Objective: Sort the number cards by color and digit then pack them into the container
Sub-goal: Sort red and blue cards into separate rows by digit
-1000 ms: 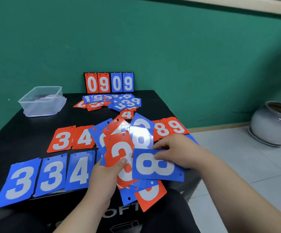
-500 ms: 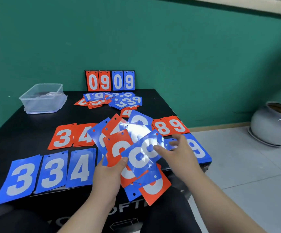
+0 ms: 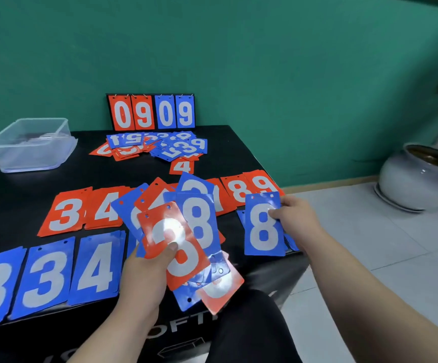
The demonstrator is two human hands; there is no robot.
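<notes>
a person's left hand (image 3: 144, 273) gripped a fanned bunch of red and blue plastic number cards (image 3: 199, 226) above the near edge of the black table (image 3: 16, 195), thumb pressed flat on the red 3 card (image 3: 178, 258) at the top of the fan, the other fingers curled out of sight beneath. the right hand (image 3: 299, 221) pinched a blue 8 card (image 3: 263, 229) by its right edge at the table's near right corner, thumb on the face of the card. that card sat over a small blue pile there; we could not tell whether it was touching the pile.

along the table's near left edge lay a row of blue piles showing 3, 3 and 4 (image 3: 47, 279). just behind them, toward the table's middle, lay red piles showing 3 and 4 (image 3: 66, 213), and on the table's right side red piles showing 8 and 9 (image 3: 249, 191). a single red 4 card (image 3: 182, 166) lay behind the table's middle, and a loose heap of mixed red and blue cards (image 3: 157, 146) spread across the table's far edge. behind that heap a black flip scoreboard (image 3: 150, 112) stood upright, reading 0909 in red and blue. the clear rectangular plastic container (image 3: 34, 155) sat at the table's far left corner; we could not make out its contents.
</notes>
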